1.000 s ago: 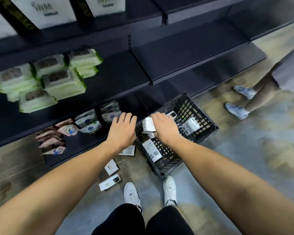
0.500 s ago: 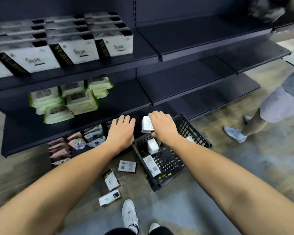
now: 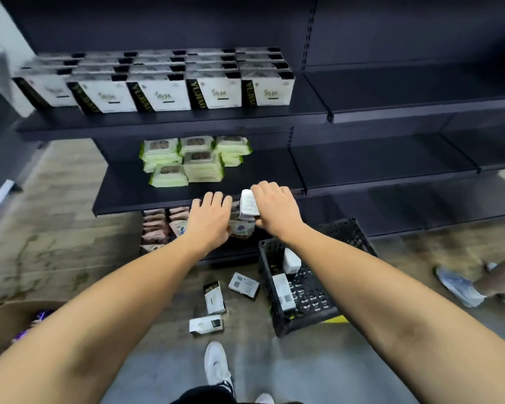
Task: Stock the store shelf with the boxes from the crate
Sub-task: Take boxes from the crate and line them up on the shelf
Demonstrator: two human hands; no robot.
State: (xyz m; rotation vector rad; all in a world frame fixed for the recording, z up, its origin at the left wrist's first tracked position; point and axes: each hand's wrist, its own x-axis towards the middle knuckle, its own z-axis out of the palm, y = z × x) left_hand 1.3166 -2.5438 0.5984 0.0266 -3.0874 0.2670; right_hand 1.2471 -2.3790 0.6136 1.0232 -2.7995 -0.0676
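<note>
Box [image 3: 248, 203], small white card carton with printed side, gripped upright in right hand [image 3: 277, 209], left hand [image 3: 212, 221] flat, empty beside it, black lattice plastic crate [image 3: 309, 290] below right hand, matte dark shelf [image 3: 245, 176] just ahead.

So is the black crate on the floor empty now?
Not empty. Two white boxes lie inside the black plastic crate; the right hand holds another white box.
</note>
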